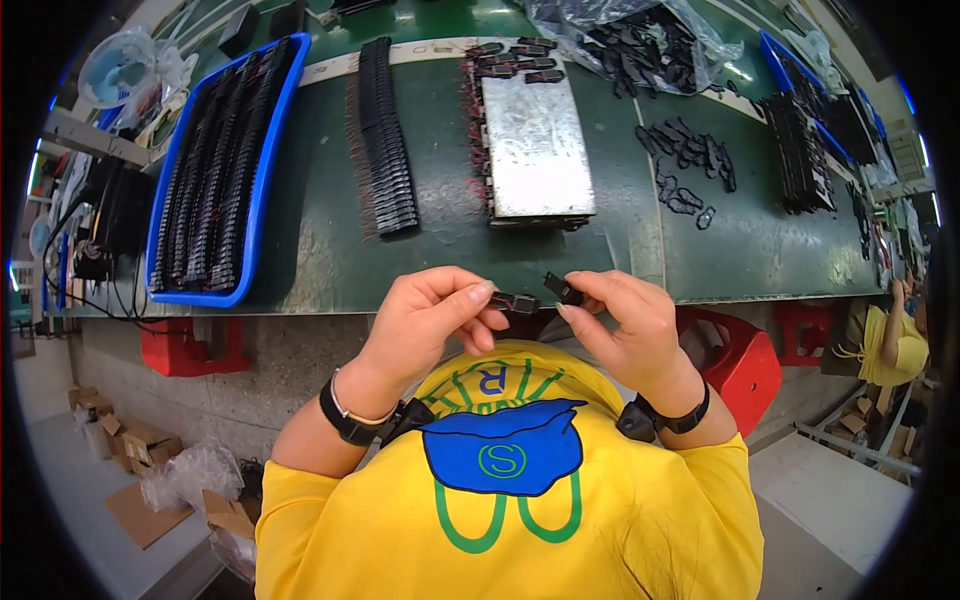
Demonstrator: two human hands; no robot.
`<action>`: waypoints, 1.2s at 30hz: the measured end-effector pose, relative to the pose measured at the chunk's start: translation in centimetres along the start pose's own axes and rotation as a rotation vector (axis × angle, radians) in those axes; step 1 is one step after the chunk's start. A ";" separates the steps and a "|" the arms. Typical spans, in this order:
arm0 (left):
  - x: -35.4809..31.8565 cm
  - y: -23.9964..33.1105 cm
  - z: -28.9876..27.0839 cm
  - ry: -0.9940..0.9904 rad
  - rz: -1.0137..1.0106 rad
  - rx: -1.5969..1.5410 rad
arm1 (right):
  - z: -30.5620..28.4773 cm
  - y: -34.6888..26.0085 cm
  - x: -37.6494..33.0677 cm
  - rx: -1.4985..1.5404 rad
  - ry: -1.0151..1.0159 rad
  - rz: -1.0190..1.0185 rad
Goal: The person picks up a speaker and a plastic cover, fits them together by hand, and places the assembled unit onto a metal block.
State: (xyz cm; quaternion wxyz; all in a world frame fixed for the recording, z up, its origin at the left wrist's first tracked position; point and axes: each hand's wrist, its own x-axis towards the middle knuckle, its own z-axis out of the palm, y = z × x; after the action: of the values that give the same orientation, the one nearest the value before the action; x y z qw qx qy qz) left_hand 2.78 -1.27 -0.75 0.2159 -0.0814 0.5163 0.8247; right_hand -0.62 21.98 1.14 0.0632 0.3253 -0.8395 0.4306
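Note:
My left hand (pixel 432 315) pinches a small black plastic part (pixel 516 303) between thumb and fingertips, its free end pointing right. Between thumb and forefinger of my right hand (pixel 630 322) is a small black clip-like piece (pixel 563 289), held tilted. The two parts are close together but apart, just off the table's front edge. Ahead of my hands lies a silvery metal block (pixel 540 150), with several small black parts (pixel 520 62) on its far end and red wires along its left side. A long row of black parts (pixel 385 140) with reddish wire ends lies left of it.
A blue tray (pixel 246 270) packed with black strips sits at the left of the green table (pixel 310 240). Loose black pieces (pixel 690 150) lie to the right, below a clear plastic bag (pixel 715 55). Stacked black parts (pixel 800 150) stand farther right. Red stools (pixel 735 375) are under the edge.

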 end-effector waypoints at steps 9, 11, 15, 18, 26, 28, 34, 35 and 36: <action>0.2 0.2 0.0 0.037 0.032 0.025 | -1.3 1.5 -1.1 0.014 0.053 0.113; 0.3 0.2 0.0 0.046 0.030 0.030 | -1.4 1.7 -1.5 0.030 0.062 0.130; 0.6 0.3 0.0 0.033 0.023 0.025 | -1.6 2.4 -2.4 0.535 0.099 0.441; 0.5 0.4 -0.2 0.033 0.034 0.016 | -2.6 3.7 -2.5 1.046 0.120 0.698; 0.8 0.6 -0.5 0.041 0.023 0.025 | -3.3 4.5 -2.3 0.918 0.150 0.688; 0.8 0.7 -0.5 0.061 0.015 0.023 | -3.4 4.6 -2.3 0.910 0.143 0.701; 1.1 1.0 -0.1 0.092 -0.023 0.055 | -3.1 4.9 -2.2 0.869 0.138 0.729; 1.0 1.1 -0.1 0.093 -0.028 0.056 | -3.2 4.9 -2.1 0.882 0.116 0.722; 1.0 1.1 0.0 0.118 -0.021 0.056 | -3.3 5.0 -2.1 0.866 0.115 0.730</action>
State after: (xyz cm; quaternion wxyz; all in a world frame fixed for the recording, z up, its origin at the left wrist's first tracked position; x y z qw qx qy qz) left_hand 1.38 -1.42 -0.24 0.1959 -0.1292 0.5500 0.8016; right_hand -2.56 27.59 -1.05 -0.1834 -0.0137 -0.6398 0.7462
